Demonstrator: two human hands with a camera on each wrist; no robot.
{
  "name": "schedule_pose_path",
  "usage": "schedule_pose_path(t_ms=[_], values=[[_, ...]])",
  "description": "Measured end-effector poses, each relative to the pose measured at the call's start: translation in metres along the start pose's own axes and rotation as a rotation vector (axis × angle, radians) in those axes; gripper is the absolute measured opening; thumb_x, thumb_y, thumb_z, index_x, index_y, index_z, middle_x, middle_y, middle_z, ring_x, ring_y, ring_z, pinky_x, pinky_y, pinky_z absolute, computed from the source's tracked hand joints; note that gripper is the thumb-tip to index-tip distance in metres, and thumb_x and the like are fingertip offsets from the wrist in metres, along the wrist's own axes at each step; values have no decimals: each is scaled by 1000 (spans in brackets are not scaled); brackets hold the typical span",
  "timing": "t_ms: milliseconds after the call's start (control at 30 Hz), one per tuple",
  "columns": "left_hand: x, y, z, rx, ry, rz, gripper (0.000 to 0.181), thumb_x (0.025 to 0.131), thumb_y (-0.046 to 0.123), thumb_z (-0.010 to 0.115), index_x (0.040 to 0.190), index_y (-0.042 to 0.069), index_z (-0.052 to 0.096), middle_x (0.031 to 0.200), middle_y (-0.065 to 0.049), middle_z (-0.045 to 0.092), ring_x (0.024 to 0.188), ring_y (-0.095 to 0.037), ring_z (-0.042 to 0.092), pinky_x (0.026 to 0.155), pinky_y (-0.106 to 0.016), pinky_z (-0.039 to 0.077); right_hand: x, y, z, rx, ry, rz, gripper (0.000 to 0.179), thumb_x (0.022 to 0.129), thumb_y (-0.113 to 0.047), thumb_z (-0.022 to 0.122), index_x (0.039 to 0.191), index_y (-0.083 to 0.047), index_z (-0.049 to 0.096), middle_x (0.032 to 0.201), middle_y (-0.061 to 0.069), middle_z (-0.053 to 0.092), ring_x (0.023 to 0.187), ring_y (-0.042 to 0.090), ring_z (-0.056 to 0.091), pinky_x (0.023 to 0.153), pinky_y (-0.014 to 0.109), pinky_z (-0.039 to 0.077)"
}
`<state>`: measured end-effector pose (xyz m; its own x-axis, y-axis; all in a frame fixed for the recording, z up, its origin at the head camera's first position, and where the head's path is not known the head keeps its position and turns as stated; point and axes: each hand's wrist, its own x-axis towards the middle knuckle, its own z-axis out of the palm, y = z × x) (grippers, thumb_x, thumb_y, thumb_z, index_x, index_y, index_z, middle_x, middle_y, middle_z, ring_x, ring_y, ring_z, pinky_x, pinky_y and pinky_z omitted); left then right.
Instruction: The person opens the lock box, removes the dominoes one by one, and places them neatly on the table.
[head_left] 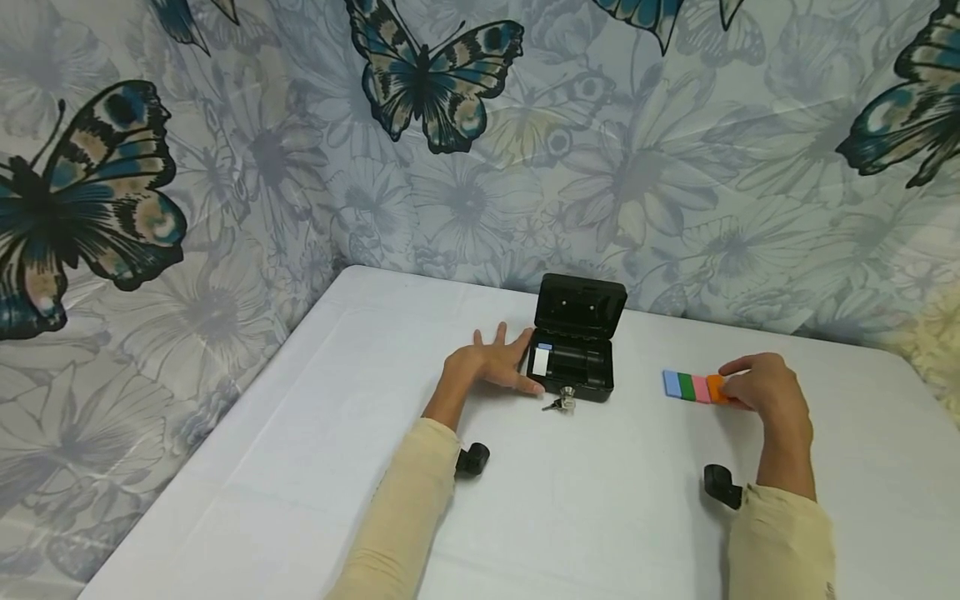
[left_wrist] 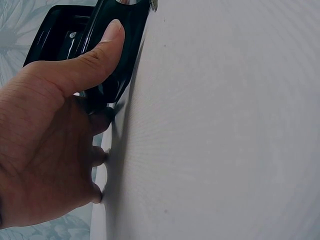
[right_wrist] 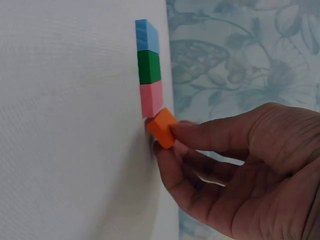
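Observation:
My right hand (head_left: 768, 387) pinches an orange block (right_wrist: 162, 128) between thumb and fingers, and the block is tilted in the right wrist view. It is at the end of a row made of a pink block (right_wrist: 151, 99), a green block (right_wrist: 149, 67) and a blue block (right_wrist: 147, 36). My left hand (head_left: 498, 362) lies with fingers spread at the left side of a black cash box (head_left: 573, 392), thumb along its front corner. The box's lid (head_left: 580, 307) stands raised. Inside it, at left, show a white piece (head_left: 541, 362) and a small blue piece (head_left: 545, 346).
Small keys (head_left: 558, 403) hang at the front of the box, over the white table (head_left: 637, 517). Behind the table's far edge hangs a cloth (head_left: 465, 208) printed with butterflies and flowers. A black wrist camera (head_left: 472, 460) is worn by each sleeve.

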<state>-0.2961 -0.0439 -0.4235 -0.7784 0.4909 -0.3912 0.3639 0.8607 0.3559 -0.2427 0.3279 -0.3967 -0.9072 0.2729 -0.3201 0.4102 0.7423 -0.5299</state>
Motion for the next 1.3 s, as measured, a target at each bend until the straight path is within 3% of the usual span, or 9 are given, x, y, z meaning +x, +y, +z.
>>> schedule_pose_path(t_ms=[367, 733, 1133, 1300], values=[[-1, 0, -1, -4, -8, -18, 106, 75, 69, 54, 147, 26, -10, 153, -13, -8, 137, -30, -15, 105, -60, -6, 1, -2, 5, -31, -22, 39, 35, 82, -8, 55, 115, 6, 57, 109, 27, 51, 88, 35, 47, 65, 40, 42], [0, -2, 0, 1, -9, -23, 105, 75, 70, 53, 146, 28, -11, 153, -11, -8, 137, -29, -16, 105, -59, -7, 1, -3, 4, -32, -43, 27, 36, 84, -10, 56, 116, 6, 56, 114, 29, 48, 91, 36, 46, 67, 41, 42], [1, -2, 0, 6, -9, -25, 105, 75, 70, 54, 147, 28, -10, 153, -11, -7, 138, -29, -15, 106, -59, -7, -4, -6, -2, -41, -83, 6, 42, 83, -18, 56, 118, 6, 54, 86, 12, 64, 83, 27, 56, 66, 41, 41], [0, -2, -1, -5, -10, -23, 106, 74, 70, 54, 147, 28, -10, 153, -10, -7, 137, -28, -16, 105, -59, -7, -8, -11, -6, -59, -72, -19, 48, 88, -26, 57, 122, 7, 49, 83, 13, 64, 81, 26, 58, 65, 41, 42]])
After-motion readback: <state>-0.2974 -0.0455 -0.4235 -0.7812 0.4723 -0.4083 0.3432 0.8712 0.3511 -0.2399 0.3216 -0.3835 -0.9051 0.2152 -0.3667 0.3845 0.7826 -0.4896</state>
